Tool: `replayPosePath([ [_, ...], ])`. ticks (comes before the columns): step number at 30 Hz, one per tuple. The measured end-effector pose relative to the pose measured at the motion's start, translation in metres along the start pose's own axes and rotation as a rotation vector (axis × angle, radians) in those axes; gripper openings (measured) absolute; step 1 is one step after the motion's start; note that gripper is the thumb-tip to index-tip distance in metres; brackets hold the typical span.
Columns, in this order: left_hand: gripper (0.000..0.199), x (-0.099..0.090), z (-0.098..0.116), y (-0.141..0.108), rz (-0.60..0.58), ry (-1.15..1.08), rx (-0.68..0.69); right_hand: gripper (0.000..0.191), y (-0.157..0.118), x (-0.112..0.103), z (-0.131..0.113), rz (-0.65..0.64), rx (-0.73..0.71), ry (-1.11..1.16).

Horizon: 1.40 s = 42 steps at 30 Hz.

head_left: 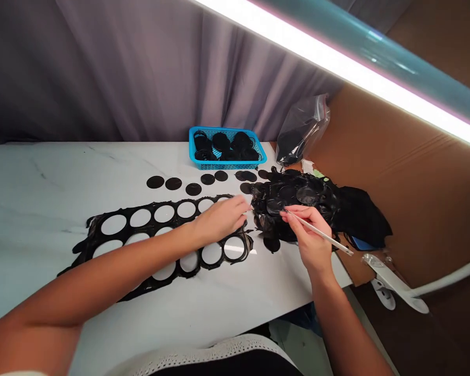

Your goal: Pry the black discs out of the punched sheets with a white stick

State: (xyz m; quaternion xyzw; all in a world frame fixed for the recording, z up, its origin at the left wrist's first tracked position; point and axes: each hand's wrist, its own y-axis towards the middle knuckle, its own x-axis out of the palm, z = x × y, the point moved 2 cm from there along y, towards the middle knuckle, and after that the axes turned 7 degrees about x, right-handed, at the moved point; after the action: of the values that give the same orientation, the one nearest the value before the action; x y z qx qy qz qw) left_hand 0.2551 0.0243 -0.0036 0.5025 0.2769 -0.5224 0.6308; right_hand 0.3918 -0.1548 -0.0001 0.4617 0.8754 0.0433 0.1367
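Note:
Thin and white, a stick-like tool [323, 233] is pinched in my right hand [311, 235], its tip beside a black disc [274, 207] on the pile of black scraps [321, 196]. My left hand [225, 216] reaches over the right end of a black sheet with round holes [143, 230]. Its fingers are pressed together near the pile's left edge; anything between them is too small to make out. Several loose black discs [173, 183] lie in a rough row behind the sheet.
A blue basket [227, 166] of black discs stands at the back. A clear plastic bag [303, 128] leans by the cardboard wall [407, 172]. A bright lamp tube [337, 62] crosses overhead, and a white lamp arm [395, 284] is at right.

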Motion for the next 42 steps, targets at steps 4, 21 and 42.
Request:
replayPosePath([
  [4,0.025,0.011,0.01,-0.076,-0.063,0.105,-0.072,0.015,0.005,0.02,0.008,-0.193,0.022,-0.12],
  [21,0.051,0.026,0.02,-0.112,-0.101,0.165,-0.138,0.016,-0.009,0.085,0.02,-0.701,-0.123,-0.265],
  [42,0.054,0.017,0.005,-0.092,-0.169,0.138,-0.177,0.014,0.051,0.112,0.021,-0.754,-0.013,-0.258],
])
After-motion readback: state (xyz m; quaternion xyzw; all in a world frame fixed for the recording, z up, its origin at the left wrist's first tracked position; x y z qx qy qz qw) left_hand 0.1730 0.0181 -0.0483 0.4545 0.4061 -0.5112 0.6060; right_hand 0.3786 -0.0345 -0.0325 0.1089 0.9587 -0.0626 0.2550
